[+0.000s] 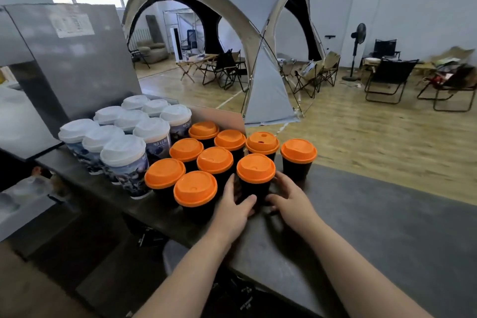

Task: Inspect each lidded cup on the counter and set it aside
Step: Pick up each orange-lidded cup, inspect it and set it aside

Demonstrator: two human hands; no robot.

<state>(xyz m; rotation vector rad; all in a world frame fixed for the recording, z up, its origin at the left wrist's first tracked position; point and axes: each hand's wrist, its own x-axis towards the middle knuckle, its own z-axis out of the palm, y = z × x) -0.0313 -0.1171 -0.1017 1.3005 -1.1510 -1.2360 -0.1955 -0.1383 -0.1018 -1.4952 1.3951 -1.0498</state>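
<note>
Dark grey matte counter top (387,227): long flat slab, runs under both hands.

Between left hand (233,210) and right hand (291,201): black paper cup with orange plastic lid (256,168), upright, fingers of both hands curled round it.

Left of and beyond left hand: seven same orange-lidded cups (195,188), upright, close cluster.

Beyond right hand: lone orange-lidded cup (298,151), slightly apart.

Far left of left hand: nine taller printed cups with white dome lids (123,150), tight block.

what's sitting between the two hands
A black cup with an orange lid; the left hand and right hand hold its sides, seen in the head view.
</note>
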